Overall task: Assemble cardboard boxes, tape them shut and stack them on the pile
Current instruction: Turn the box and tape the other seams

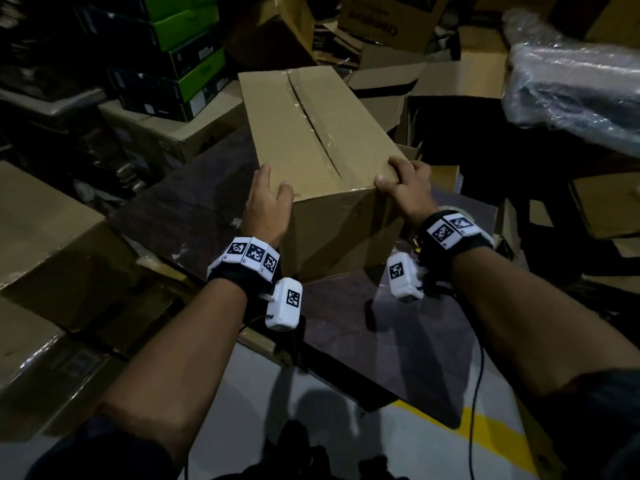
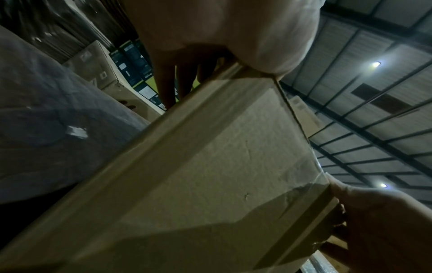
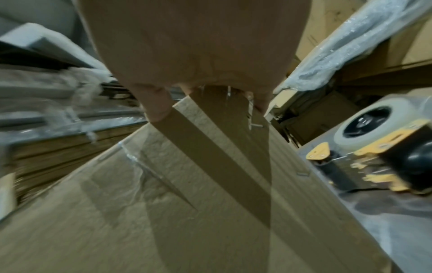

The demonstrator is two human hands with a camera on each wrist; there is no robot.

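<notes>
A closed brown cardboard box (image 1: 311,133) lies lengthwise on a dark table (image 1: 381,341), with clear tape along its top seam. My left hand (image 1: 268,195) grips its near left corner, thumb on the top edge and fingers down the left side. My right hand (image 1: 401,188) grips the near right corner with fingers curled over the top. The left wrist view shows the box's near end (image 2: 210,166), my left fingers (image 2: 168,83) straight along its side and my right hand (image 2: 378,221) opposite. In the right wrist view my right hand (image 3: 187,46) holds the taped box (image 3: 117,221).
A yellow and black tape dispenser (image 3: 383,147) lies on the table right of the box. Green and black cartons (image 1: 187,64) stand stacked at back left, large brown boxes (image 1: 45,237) at left, open cartons (image 1: 391,15) behind, a plastic-wrapped bundle (image 1: 571,81) at upper right.
</notes>
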